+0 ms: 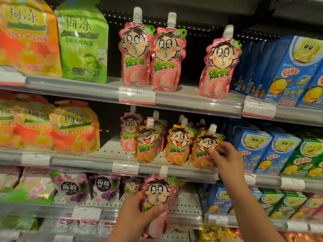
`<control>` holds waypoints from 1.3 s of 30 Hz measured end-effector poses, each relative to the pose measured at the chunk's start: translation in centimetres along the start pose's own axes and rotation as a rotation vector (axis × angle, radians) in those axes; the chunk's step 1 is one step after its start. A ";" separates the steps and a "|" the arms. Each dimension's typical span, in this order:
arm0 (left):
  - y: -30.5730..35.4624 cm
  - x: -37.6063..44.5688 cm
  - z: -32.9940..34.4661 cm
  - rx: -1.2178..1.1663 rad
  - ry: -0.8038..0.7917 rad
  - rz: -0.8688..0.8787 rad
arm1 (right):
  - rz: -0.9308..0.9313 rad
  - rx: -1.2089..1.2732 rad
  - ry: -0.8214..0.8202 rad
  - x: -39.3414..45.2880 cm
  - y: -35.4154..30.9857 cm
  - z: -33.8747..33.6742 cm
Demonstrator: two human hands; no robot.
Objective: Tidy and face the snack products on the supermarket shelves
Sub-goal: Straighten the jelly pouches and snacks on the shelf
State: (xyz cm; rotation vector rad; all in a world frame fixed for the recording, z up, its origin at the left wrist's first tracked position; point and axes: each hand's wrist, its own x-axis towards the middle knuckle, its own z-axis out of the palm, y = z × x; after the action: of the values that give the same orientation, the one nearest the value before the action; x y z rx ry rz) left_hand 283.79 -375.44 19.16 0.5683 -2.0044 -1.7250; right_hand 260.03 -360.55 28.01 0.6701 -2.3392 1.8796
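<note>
Glossy pink spouted pouch in left grip; right grip pinches orange pouch.

Before me: white price tag with red lower edge, on the top clear rail | second price tag further right, hanging a little lower | third tag on the middle rail | fourth tag below, blurred | dark back panel behind.
</note>
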 end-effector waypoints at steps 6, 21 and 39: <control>-0.4 -0.5 -0.1 -0.014 0.035 -0.018 | -0.159 -0.010 0.154 -3.5 -0.4 -1.6; 1.0 -1.7 2.5 -0.009 -0.239 0.053 | -0.121 -0.196 -0.448 -12.2 2.3 0.3; -1.5 -1.7 2.9 0.321 -0.059 0.084 | 0.040 0.038 -0.566 -13.9 1.3 -0.4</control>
State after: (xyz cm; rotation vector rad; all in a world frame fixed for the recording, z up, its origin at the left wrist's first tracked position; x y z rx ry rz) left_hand 283.54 -372.35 17.25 0.5305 -2.3310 -1.3951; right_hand 271.98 -355.96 22.51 1.3178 -2.6403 1.9499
